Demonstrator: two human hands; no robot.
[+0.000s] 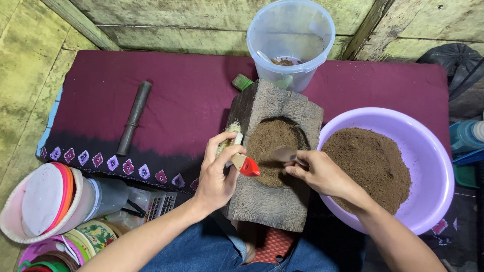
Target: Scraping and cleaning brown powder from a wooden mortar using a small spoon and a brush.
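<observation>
Head view: a person sits over a maroon cloth (pixel 186 106).
Left hand (pixel 218 171): grip closed around a red-handled bristle brush (pixel 237 153).
Right hand (pixel 322 174): grip closed on a metal spoon (pixel 285 154), its bowl over brown powder (pixel 269 146).
Powder's place: hollow of a carved wooden block mortar (pixel 275 201).
Right of the mortar: lilac plastic basin (pixel 433 151), touching the block.

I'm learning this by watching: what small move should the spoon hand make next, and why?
Probably lift the spoon with the right hand toward the purple basin: its bowl sits in the brown powder inside the wooden mortar, and the basin beside it holds similar powder.
</observation>
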